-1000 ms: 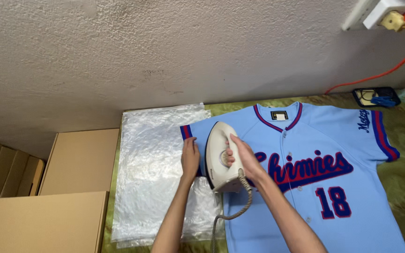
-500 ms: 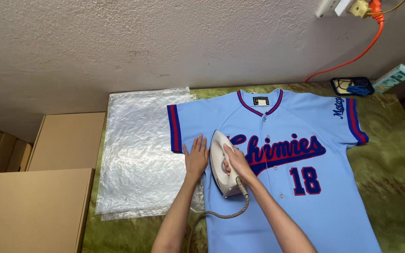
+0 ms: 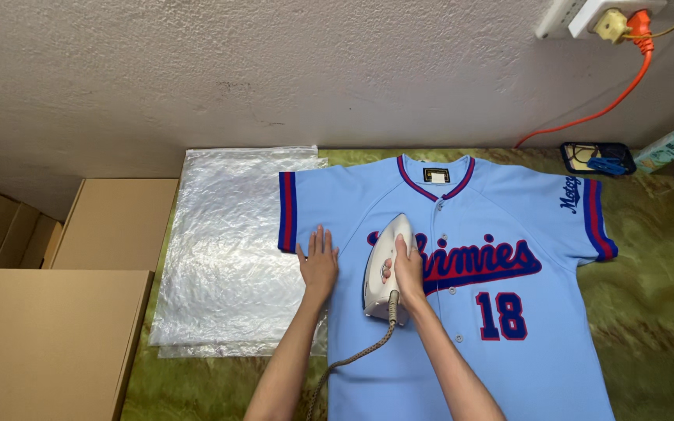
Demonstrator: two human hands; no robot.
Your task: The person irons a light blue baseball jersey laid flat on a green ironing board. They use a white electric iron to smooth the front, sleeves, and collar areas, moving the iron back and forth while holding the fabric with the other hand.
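Head cam, looking straight down: light blue jersey [image 3: 470,312] lies flat, front up, on a green patterned cloth [image 3: 657,327] that covers the work surface. White iron [image 3: 384,269] sits on the chest area, tip pointing up toward the collar, just left of the button line. Right hand [image 3: 406,269] is wrapped round the iron's handle, firm grasp. Left hand [image 3: 319,261] is flat, fingers spread, palm pressing the fabric just beside the iron on its left, holding nothing. Braided cord [image 3: 352,360] trails from the iron's rear down btwn the two forearms toward the bottom edge.

Edges: jersey's left sleeve w/ red and dark blue trim overlaps the right edge of a stack of clear plastic bags [image 3: 228,249]. Lots of open jersey to the right of the iron and below it; right sleeve lies well apart, near the cloth's far side. Cardboard boxes [image 3: 56,335] butt up against the cloth on the left, so that side is tight.

Room: rough plaster wall [image 3: 274,70] runs along the top. Wall outlet [image 3: 587,15] top right, orange cable [image 3: 602,109] dropping from it to the surface. Small dark tray [image 3: 596,158] and a pale green carton [image 3: 671,148] sit by the wall.
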